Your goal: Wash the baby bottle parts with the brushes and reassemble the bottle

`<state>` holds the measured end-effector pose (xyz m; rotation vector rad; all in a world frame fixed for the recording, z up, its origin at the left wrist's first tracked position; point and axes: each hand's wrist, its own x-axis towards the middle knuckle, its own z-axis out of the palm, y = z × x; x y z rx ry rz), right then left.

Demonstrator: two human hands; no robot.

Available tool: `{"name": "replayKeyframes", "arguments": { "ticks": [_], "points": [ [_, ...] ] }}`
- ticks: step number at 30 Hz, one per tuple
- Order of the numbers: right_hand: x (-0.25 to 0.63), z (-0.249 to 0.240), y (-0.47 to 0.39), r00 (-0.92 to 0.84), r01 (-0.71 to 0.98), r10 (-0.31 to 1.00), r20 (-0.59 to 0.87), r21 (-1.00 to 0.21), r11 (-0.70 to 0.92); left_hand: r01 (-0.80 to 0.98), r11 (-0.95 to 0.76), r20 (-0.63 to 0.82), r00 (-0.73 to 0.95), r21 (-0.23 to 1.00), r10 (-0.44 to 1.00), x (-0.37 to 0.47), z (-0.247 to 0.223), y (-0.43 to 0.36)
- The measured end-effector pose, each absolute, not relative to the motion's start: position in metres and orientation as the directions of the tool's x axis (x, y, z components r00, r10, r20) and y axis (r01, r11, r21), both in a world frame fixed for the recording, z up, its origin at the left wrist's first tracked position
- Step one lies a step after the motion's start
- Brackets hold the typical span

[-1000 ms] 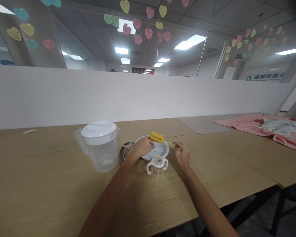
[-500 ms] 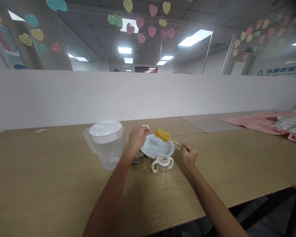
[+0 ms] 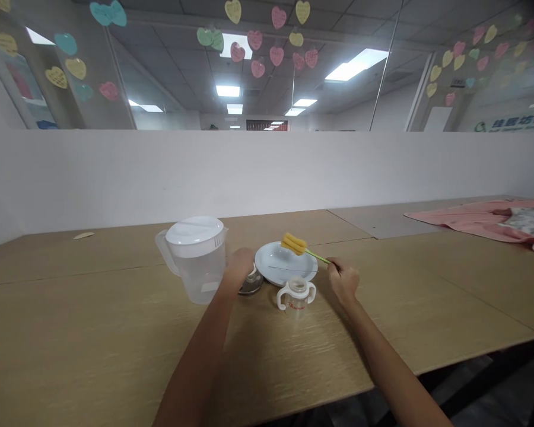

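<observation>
My right hand (image 3: pixel 343 281) is closed round the thin green handle of a yellow sponge brush (image 3: pixel 293 244), whose head hangs over a white bowl (image 3: pixel 286 273). At the bowl's left, my left hand (image 3: pixel 241 265) is over a small dark metal dish (image 3: pixel 251 284); a small white thing shows by its fingertips, which are mostly hidden. In front of the bowl stands a clear baby bottle (image 3: pixel 297 298) with two white handles and an open top. A clear pitcher (image 3: pixel 199 276) with a white lid is just left of my left hand.
A pink cloth (image 3: pixel 467 217) with a grey patterned part lies at the far right of the wooden table (image 3: pixel 93 332). A small flat beige piece (image 3: pixel 83 235) is at the back left. Behind the table runs a white low wall (image 3: pixel 204 172) with glass above.
My left hand has come down from beside the bowl's rim toward the metal dish, with the white thing lower too. The brush has barely moved. The view has shifted slightly.
</observation>
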<state>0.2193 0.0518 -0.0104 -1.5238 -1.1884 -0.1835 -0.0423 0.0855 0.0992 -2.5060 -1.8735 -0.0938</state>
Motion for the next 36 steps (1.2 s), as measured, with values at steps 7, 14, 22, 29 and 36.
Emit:
{"name": "replayKeyframes", "arguments": {
  "ticks": [7,14,22,29,36],
  "points": [
    [0.219,-0.01,0.052,0.484,0.749,0.571,0.663,-0.651,0.121,0.958,-0.278,0.024,0.277,0.074,0.961,-0.045,0.107,0.082],
    [0.221,-0.01,0.053,0.534,0.691,0.567,0.627,-0.71,0.134,0.822,-0.524,0.025,0.532,0.222,0.846,-0.016,0.133,0.034],
    [0.219,-0.01,0.054,0.56,0.679,0.565,0.606,-0.726,0.106,0.713,-0.691,-0.045,0.699,0.123,0.714,0.029,0.115,-0.004],
    [0.228,-0.011,0.06,0.68,0.581,0.502,0.534,-0.811,0.076,0.574,-0.666,0.317,0.594,0.477,0.739,-0.006,0.15,0.013],
    [0.222,0.001,0.055,0.606,0.653,0.415,0.679,-0.722,0.228,0.622,-0.634,0.617,0.29,0.46,0.732,-0.011,0.124,0.056]
  ]
}}
